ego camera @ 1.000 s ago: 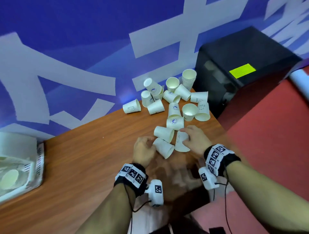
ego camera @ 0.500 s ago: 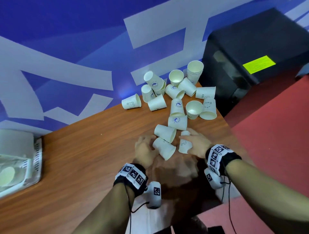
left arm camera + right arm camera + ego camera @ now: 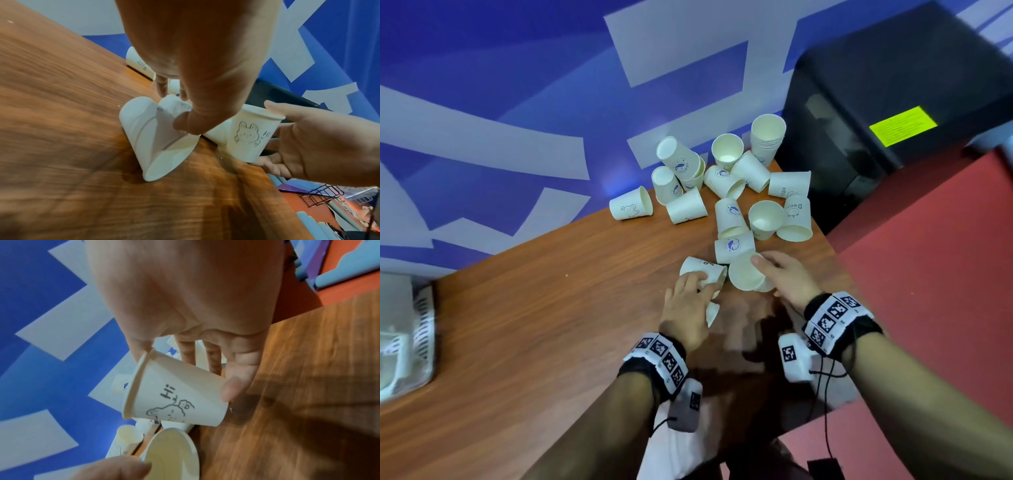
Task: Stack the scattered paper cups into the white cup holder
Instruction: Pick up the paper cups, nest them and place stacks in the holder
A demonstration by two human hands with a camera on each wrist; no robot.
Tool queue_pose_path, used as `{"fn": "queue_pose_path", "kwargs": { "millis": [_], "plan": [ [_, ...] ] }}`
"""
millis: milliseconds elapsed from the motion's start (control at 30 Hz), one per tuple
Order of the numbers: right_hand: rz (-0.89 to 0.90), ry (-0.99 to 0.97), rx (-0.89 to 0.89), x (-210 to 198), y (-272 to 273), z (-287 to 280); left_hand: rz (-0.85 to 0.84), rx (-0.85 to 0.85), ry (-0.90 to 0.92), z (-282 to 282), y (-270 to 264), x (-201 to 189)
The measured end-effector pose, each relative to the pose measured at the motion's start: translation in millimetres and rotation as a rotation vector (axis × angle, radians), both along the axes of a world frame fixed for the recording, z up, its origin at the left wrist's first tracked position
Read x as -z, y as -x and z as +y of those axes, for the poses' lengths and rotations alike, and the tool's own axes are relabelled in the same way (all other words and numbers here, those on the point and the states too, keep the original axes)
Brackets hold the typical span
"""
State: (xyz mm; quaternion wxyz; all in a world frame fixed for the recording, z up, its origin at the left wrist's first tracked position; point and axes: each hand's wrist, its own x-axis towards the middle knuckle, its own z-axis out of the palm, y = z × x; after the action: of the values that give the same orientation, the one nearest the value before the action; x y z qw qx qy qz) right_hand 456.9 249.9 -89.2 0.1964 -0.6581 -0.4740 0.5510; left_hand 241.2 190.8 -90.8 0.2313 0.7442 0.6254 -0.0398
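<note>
Head view: since half a second ago the right hand [image 3: 789, 279] has lifted its bunny cup [image 3: 746, 277] upright, ready for nesting. The left hand [image 3: 688, 308] now reaches over two cups lying near the counter's [image 3: 534, 325] right edge. The white cup holder [image 3: 405, 339] sits at the far left edge.

Left wrist view: the thumb presses on a lying cup [image 3: 156, 141].

Right wrist view: fingers and thumb pinch the bunny cup, tilted.
</note>
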Motion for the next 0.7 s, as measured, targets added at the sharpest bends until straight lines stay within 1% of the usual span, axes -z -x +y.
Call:
{"fn": "queue_pose_path", "kwargs": {
  "millis": [133, 267, 400, 567, 633, 700],
  "plan": [
    [0.193, 0.126, 0.167, -3.2, -2.1, -2.8, 0.073, 0.064, -0.015, -3.1, -2.2, -0.8],
    [0.267, 0.208, 0.215, -4.1, -4.3, -8.1, 0.092, 0.082, 0.007, -7.5, 0.1, -2.3],
    [0.275, 0.247, 0.221, -4.9, -5.5, -12.4, 0.138, 0.104, 0.050, -12.4, 1.4, -1.2],
    [0.284, 0.280, 0.258, -6.3, -5.1, -16.1, 0.207, 0.110, 0.019, -18.8, 0.2, 5.6],
    [0.270, 0.267, 0.239, -6.8, -5.0, -20.1, 0.235, 0.111, 0.014, -20.2, -2.0, 8.5],
    [0.218, 0.238, 0.195, -7.9, -4.5, -23.1, 0.254, 0.113, 0.017, -20.6, -3.4, 9.7]
  ]
}}
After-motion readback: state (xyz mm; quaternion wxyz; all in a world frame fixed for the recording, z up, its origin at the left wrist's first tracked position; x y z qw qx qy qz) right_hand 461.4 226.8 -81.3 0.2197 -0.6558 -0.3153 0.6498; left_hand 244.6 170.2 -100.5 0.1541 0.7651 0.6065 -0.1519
